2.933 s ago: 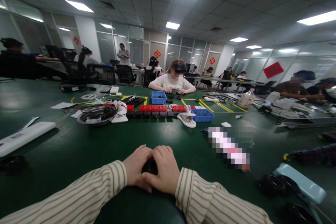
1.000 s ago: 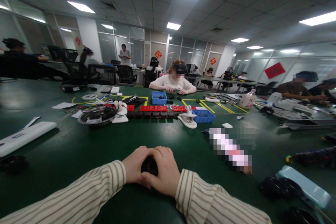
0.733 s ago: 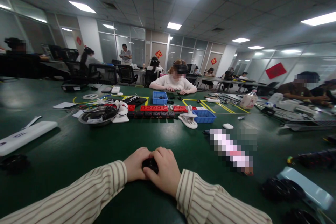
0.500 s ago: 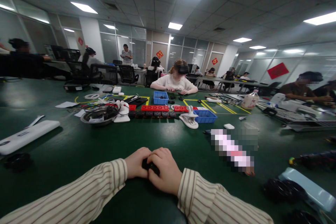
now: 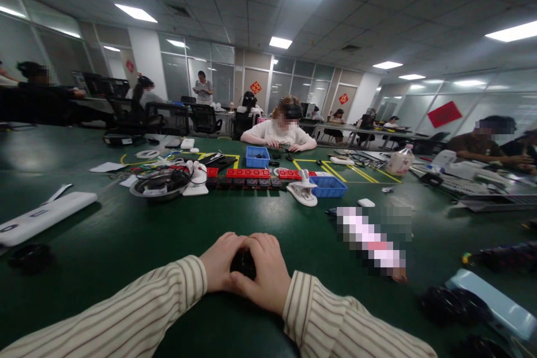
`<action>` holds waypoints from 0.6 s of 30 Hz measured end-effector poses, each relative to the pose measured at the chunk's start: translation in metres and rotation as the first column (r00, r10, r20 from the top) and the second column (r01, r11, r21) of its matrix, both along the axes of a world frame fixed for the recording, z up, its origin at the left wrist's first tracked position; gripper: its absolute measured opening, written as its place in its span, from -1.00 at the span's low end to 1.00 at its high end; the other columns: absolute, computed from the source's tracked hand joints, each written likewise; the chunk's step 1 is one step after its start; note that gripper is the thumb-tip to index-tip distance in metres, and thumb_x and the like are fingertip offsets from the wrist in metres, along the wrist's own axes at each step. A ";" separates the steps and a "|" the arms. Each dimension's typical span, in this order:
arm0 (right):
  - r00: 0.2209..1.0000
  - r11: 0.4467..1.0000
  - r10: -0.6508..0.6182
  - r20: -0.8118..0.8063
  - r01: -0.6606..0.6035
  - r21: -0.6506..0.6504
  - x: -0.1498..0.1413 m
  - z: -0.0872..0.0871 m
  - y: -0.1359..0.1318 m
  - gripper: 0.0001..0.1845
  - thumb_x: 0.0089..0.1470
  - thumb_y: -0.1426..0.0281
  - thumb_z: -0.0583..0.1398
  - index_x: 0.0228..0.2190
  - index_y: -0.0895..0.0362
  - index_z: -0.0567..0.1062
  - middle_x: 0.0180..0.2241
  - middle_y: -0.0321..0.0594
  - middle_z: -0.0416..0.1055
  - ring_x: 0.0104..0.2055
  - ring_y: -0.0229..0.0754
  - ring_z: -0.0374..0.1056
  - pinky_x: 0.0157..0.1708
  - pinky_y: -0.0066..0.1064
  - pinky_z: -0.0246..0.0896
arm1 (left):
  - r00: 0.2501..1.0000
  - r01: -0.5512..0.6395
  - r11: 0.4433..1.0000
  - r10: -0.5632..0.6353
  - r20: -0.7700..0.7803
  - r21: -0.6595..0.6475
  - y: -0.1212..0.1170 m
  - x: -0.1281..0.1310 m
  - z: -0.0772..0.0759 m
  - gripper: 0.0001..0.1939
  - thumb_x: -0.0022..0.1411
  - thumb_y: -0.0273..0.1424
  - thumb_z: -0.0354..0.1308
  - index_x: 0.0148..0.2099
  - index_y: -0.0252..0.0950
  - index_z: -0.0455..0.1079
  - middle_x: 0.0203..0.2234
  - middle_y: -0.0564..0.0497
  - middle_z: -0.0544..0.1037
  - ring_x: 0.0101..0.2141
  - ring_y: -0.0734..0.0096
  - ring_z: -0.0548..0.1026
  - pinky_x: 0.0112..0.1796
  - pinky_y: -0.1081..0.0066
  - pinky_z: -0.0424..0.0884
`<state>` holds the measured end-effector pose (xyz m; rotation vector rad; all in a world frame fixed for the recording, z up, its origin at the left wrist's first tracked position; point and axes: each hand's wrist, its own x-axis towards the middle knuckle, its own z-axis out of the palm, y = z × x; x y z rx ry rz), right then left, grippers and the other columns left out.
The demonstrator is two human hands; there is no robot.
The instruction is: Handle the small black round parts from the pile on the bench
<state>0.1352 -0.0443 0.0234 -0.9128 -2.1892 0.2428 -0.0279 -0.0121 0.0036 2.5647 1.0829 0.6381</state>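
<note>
Near the table's front edge, a small dark, glossy object [image 5: 243, 263] sits between my two hands; its exact kind is hard to make out. My left hand [image 5: 220, 263] curls around its left side, fingers bent over the far edge. From the right, my right hand [image 5: 267, 271] closes over it, with the thumb along the near side and the fingers over the top. The fingertips of both hands meet at the far side, hiding much of the object. Striped cuffs cover both wrists.
On the green table [image 5: 168, 240] lie a long white device [image 5: 50, 217] and a black round part [image 5: 31, 258] at left. Ahead are a metal bowl [image 5: 136, 191], red blocks [image 5: 248, 173], a white clip [image 5: 302, 190] and a blue bin [image 5: 329, 187]. A person [image 5: 279, 131] sits opposite.
My hands have shifted slightly around the dark object, and more of its top now shows between them. My left hand has turned a little. The surroundings look the same.
</note>
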 end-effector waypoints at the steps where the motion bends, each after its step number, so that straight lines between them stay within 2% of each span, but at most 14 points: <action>1: 0.999 0.999 -0.033 0.019 0.033 -0.017 0.000 -0.001 0.000 -0.59 -0.12 0.16 0.19 -0.26 0.17 0.34 -0.28 -0.15 0.28 -0.23 -0.10 0.15 -0.18 -0.21 0.05 | 1.000 -0.009 1.000 0.009 -0.018 0.016 -0.001 0.001 0.001 -0.42 -0.26 -0.09 0.29 -0.21 -0.32 0.27 -0.34 -0.04 0.42 -0.32 0.15 0.37 -0.16 0.12 0.26; 4: 0.995 0.997 -0.066 0.076 0.069 -0.044 -0.001 -0.002 0.002 -0.64 -0.13 0.17 0.23 -0.34 0.16 0.35 -0.32 -0.19 0.27 -0.26 -0.12 0.14 -0.22 -0.24 0.05 | 0.997 -0.027 0.999 0.029 -0.070 0.031 -0.003 0.003 0.002 -0.51 -0.22 -0.12 0.28 -0.29 -0.32 0.28 -0.40 -0.04 0.41 -0.34 0.17 0.35 -0.17 0.14 0.25; 8: 0.996 0.999 -0.020 0.082 0.022 -0.030 0.000 -0.004 0.003 -0.81 -0.09 0.37 0.18 -0.36 0.14 0.34 -0.32 -0.21 0.27 -0.24 -0.15 0.15 -0.22 -0.29 0.04 | 0.996 -0.021 1.000 0.023 -0.087 0.014 -0.001 0.003 -0.002 -0.65 -0.22 -0.29 0.29 -0.36 -0.31 0.29 -0.41 0.00 0.40 -0.33 0.21 0.35 -0.13 0.16 0.22; 11: 0.994 0.994 0.105 0.026 -0.105 0.012 0.000 -0.005 0.004 -0.84 -0.14 0.46 0.09 -0.39 0.15 0.34 -0.32 -0.19 0.29 -0.24 -0.16 0.17 -0.21 -0.30 0.05 | 0.996 0.021 1.000 -0.022 -0.083 -0.011 0.004 0.000 -0.006 -0.67 -0.24 -0.36 0.29 -0.35 -0.29 0.30 -0.37 0.02 0.39 -0.29 0.23 0.35 -0.11 0.22 0.22; 14: 0.965 0.963 0.261 -0.022 -0.259 0.076 0.000 -0.005 0.005 -0.79 -0.25 0.50 0.02 -0.44 0.14 0.32 -0.36 -0.19 0.30 -0.27 -0.18 0.19 -0.23 -0.32 0.06 | 0.995 0.071 0.997 -0.073 -0.069 -0.032 0.008 -0.003 -0.007 -0.65 -0.27 -0.40 0.32 -0.35 -0.28 0.32 -0.36 0.05 0.38 -0.28 0.26 0.35 -0.14 0.29 0.24; 18: 0.931 0.924 0.364 -0.038 -0.356 0.137 0.000 -0.001 0.004 -0.80 -0.32 0.50 -0.02 -0.50 0.14 0.28 -0.44 -0.22 0.28 -0.34 -0.20 0.19 -0.28 -0.35 0.08 | 0.990 0.134 0.990 -0.135 -0.046 -0.041 0.010 -0.005 -0.008 -0.63 -0.31 -0.36 0.35 -0.36 -0.26 0.35 -0.36 0.08 0.38 -0.28 0.26 0.35 -0.17 0.30 0.24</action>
